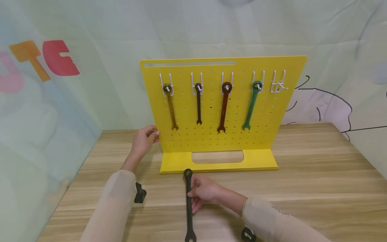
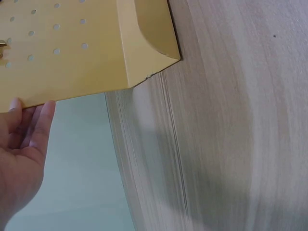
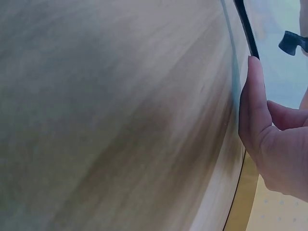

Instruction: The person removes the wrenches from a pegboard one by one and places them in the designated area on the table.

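Black wrench nearest me points lengthwise over the bench, ring end toward the yellow board; it lies just left of the right hand, pinched between thumb and fingers. Farther off, the left hand grips the board's left edge. Four coloured wrenches hang beside one bare hook.

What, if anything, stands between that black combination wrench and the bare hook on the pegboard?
Nothing visible stands between the black combination wrench and the bare hook. The green combination wrench hangs just left of that hook, so sliding close along the pegboard might brush it.
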Demonstrator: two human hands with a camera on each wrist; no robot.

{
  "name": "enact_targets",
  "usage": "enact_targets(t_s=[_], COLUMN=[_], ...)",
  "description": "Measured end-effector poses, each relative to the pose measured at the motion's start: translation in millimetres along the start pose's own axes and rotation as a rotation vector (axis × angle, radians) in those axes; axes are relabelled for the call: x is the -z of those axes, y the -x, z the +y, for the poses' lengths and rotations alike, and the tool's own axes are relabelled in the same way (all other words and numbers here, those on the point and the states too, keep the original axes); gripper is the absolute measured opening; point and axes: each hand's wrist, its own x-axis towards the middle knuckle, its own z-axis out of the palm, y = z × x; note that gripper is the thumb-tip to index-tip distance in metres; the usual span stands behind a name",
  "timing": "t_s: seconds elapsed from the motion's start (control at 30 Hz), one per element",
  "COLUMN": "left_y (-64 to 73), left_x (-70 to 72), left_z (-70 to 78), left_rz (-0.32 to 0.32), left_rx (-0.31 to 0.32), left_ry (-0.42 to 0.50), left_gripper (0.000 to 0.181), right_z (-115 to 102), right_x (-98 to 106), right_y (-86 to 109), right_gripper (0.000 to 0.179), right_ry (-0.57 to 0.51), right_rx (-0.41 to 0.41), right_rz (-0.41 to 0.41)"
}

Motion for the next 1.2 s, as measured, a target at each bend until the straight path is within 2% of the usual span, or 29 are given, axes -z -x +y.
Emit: enact_targets(t_s=[0.17, 0.5, 1.2], left_y=[0.0, 0.2, -0.7], left_x=[-0.2, 0.0, -0.3], left_z=[0.1, 0.4, -0.9], left_rz=[0.004, 0.004, -0.004], left_rx=[-0.002, -0.003, 0.009], left_ry=[0.000, -0.001, 0.007], left_gripper=[0.025, 0.025, 0.027], right_z=[1.7, 6.7, 4.8], right_x=[-2.6, -4.4, -3.4], right_y=[-1.2, -5.9, -4.6], right_gripper=[0.012, 0.013, 0.015], right_ry=[-0.024, 0.009, 0.010], right_rx=[-0.010, -0.017, -0.036], right_rz=[-0.004, 0.046, 0.053])
